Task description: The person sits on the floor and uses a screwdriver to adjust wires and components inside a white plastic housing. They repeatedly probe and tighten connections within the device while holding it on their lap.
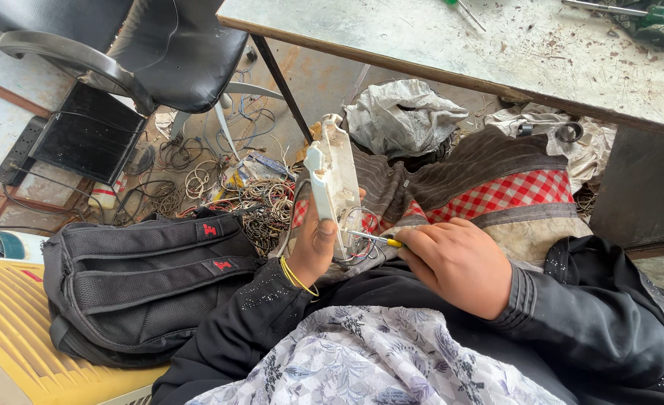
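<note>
A big dusty table (497, 52) fills the top from twelve to two o'clock. A black chair (167, 52) sits at eleven o'clock. A black backpack (144, 285) lies at eight o'clock on a yellow crate (17, 330). A heap of tangled wires (249, 202) lies on the floor near the middle, at about ten o'clock from my hands.

Right in the middle, my left hand (313, 247) is wrapped tight around the bottom of a long white plastic case (333, 184). The case stands almost straight up. Its long side runs from six o'clock up to twelve o'clock, and the top leans a tiny bit to eleven.

My right hand (459, 262) is closed around a small screwdriver (373, 238) with a yellow handle. Its metal tip points to nine o'clock, into the thin wires at the bottom of the case.

I think this goes best if I hold the case very still, keep the tip straight in its spot, and turn slowly without poking the thin wires.
</note>
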